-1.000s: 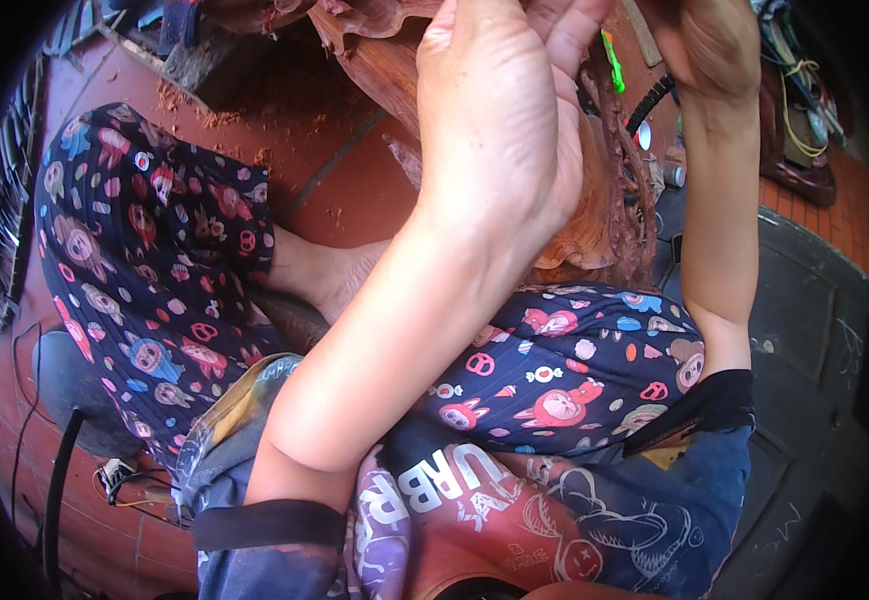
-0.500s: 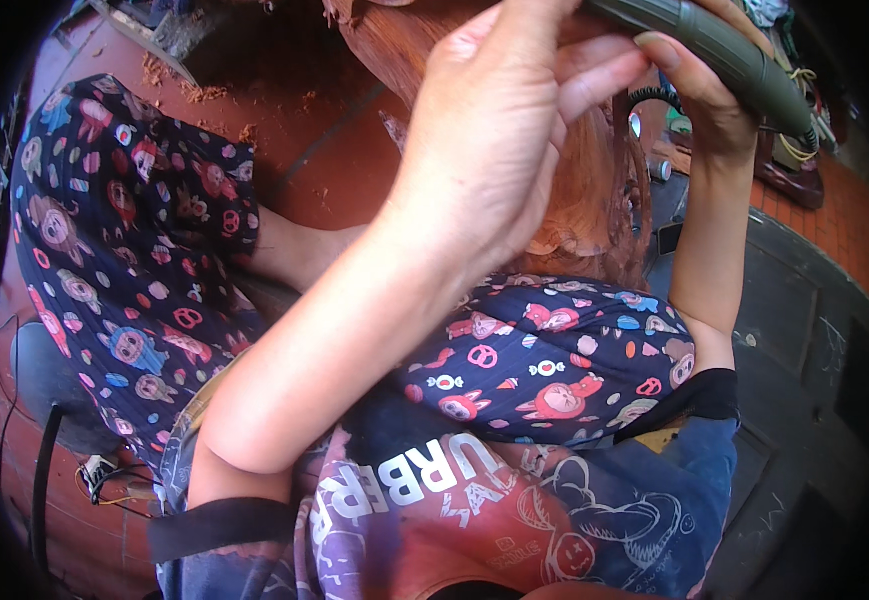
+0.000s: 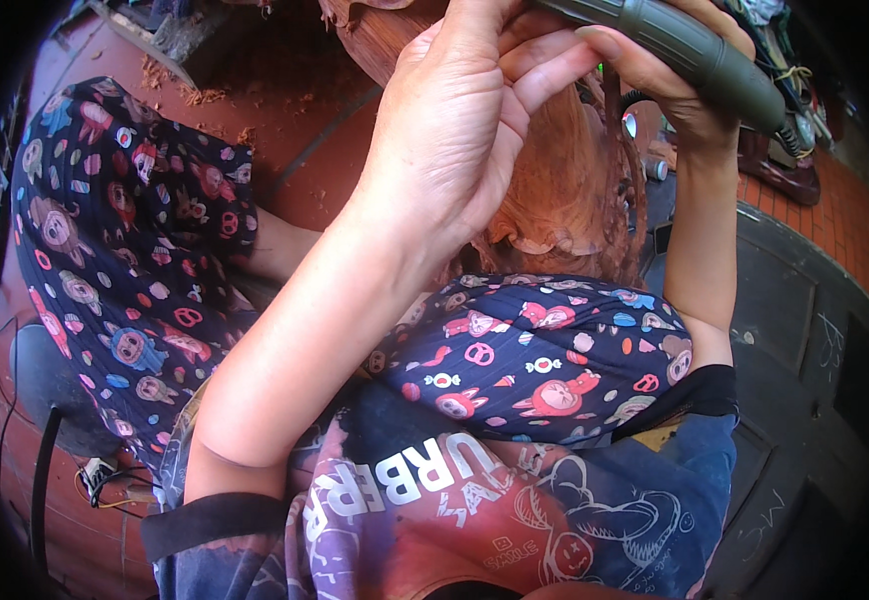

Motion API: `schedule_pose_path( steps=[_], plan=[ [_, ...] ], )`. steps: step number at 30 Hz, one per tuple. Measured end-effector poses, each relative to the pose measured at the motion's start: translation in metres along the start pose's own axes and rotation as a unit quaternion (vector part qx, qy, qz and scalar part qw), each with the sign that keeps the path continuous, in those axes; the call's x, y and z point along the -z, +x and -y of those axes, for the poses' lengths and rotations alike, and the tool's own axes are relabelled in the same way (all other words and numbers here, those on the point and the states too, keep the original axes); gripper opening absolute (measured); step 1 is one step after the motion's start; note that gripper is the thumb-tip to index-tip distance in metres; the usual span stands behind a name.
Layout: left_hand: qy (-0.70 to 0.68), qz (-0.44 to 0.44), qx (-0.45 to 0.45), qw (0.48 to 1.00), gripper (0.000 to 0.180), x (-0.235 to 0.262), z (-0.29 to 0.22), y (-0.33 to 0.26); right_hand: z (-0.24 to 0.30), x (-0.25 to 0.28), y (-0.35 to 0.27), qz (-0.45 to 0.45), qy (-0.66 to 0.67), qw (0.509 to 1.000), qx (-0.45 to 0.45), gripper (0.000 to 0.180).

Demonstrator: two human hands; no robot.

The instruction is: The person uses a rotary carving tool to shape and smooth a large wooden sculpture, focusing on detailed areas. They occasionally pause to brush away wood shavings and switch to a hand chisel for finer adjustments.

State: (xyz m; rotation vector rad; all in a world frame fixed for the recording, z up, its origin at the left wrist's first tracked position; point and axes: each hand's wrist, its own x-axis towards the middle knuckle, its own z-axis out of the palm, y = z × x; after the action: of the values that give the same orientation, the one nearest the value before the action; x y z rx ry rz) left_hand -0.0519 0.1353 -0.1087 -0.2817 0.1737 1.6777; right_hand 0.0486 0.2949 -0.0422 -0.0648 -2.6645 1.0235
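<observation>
A dark green power carving handpiece (image 3: 685, 50) lies slantwise across the top of the view, a cord leaving its lower right end. My right hand (image 3: 680, 95) is closed round its body, thumb along the underside. My left hand (image 3: 450, 130) has its fingers curled at the handpiece's front end; the tip and the left thumb's end are cut off by the upper edge. Below and behind both hands stands a large reddish-brown carved wood piece (image 3: 545, 200) with wavy, grooved surfaces. Whatever the tool's tip touches is out of view.
Patterned dark cloth covers my legs (image 3: 545, 350). Wood shavings (image 3: 200, 95) lie on the red tiled floor (image 3: 305, 150). A dark panel (image 3: 785, 330) with chalk marks is at the right. Cables (image 3: 105, 485) run at the lower left. Cluttered items (image 3: 795, 90) stand at the upper right.
Both hands and the handpiece have shifted slightly to the left together. Both grips look the same.
</observation>
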Motion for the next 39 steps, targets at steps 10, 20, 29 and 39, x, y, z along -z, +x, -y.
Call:
schedule_pose_path(
  steps=[10,20,29,39],
  plan=[
    [0.014,0.021,-0.014,1.0,0.034,-0.003,-0.002,-0.002,-0.005,-0.004,-0.002,-0.023,0.045,0.999,-0.01,0.043],
    [-0.023,-0.028,0.024,0.999,0.033,-0.003,-0.002,0.002,0.004,0.0,0.005,0.005,-0.052,0.998,0.018,0.04],
    [-0.009,0.011,-0.024,1.0,0.033,-0.015,0.0,-0.013,0.016,0.001,0.005,0.036,-0.064,0.995,0.07,0.047],
    [0.004,0.039,0.066,0.997,0.035,-0.004,-0.02,-0.043,0.094,-0.033,0.006,0.074,-0.189,0.977,-0.068,0.039]
  ],
)
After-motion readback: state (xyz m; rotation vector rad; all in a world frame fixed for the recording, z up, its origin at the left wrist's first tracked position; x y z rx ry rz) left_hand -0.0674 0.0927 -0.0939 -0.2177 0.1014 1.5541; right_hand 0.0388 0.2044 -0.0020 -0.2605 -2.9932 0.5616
